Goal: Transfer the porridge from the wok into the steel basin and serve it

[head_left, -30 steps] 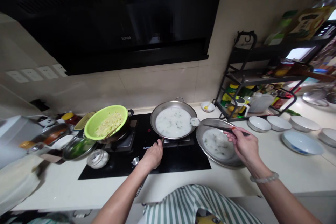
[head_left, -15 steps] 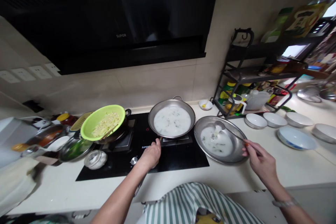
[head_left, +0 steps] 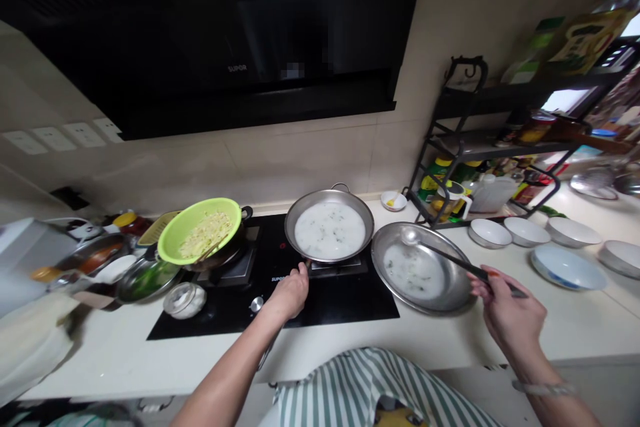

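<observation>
My left hand is closed on the near handle of a steel pan of white soup standing on the black cooktop. My right hand grips the dark handle of a ladle. The ladle's bowl hangs over the far rim of a wide steel basin to the right of the pan. The basin holds a shallow pool of the same white soup.
A green colander of noodles sits on a pot on the left burner, with a glass lid and dishes near it. Several white bowls line the counter at right, below a black rack of bottles.
The ladle went from the pan's right rim into the basin, tipped soup there, and now its bowl has lifted to the basin's far rim. My left hand stayed put.
</observation>
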